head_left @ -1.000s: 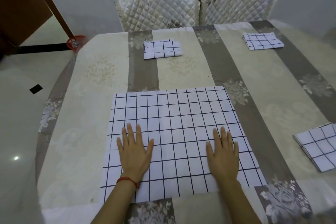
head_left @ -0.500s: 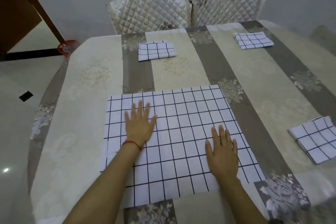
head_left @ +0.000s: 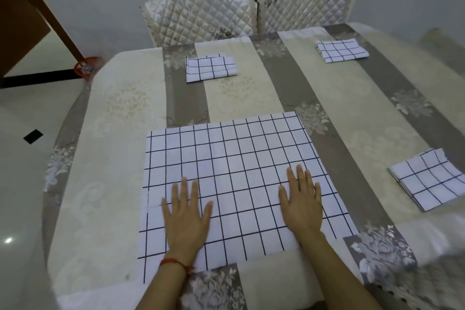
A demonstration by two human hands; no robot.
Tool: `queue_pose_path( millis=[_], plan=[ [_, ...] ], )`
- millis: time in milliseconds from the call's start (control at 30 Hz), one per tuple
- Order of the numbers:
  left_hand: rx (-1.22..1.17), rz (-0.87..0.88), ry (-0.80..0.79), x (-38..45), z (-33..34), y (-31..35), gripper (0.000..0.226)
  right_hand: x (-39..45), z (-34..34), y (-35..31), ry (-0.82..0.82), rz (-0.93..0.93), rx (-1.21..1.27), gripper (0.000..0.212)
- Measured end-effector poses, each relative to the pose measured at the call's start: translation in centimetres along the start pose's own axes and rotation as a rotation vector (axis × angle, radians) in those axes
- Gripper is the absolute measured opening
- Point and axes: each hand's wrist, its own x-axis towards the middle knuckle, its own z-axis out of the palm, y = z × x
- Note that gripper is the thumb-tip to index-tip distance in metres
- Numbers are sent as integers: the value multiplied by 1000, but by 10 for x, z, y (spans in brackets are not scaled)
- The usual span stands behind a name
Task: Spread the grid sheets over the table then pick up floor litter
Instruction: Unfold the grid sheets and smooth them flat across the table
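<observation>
A white sheet with a black grid (head_left: 234, 158) lies unfolded and flat on the near part of the table (head_left: 118, 184). My left hand (head_left: 186, 216) presses flat on its near left part, fingers straight and spread. My right hand (head_left: 303, 202) lies flat on its near right part. Three more grid sheets sit folded on the table: one at the far middle (head_left: 210, 68), one at the far right (head_left: 341, 50), one at the right edge (head_left: 429, 181). No floor litter is plainly visible.
The table wears a cream and grey striped floral cloth. Two quilted white chairs (head_left: 201, 11) (head_left: 305, 0) stand behind its far edge. On the pale floor to the left are a red object (head_left: 85, 66) by a brown door (head_left: 22, 15) and a small black square (head_left: 33, 136).
My left hand, which had slid forward over the sheet half a second ago, has drawn back toward me. My right hand has stayed in about the same place on the sheet.
</observation>
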Motion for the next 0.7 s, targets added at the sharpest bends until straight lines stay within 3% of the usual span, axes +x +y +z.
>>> queue_pose_path(
  millis=[233,400,533,700],
  plan=[
    [-143,-141,40,-11,-16,15,95,0,-8,0,-38,-23,87,90],
    [-242,124,-30,-12,-22,121,72,23,-52,25,-245,-65,388,47],
    [-224,335,-8,-18,-17,229,46,45,-114,101,-180,-19,437,39],
    [-259,379,-73,-33,-7,340,45,71,-160,235,-98,126,386,37]
  ],
)
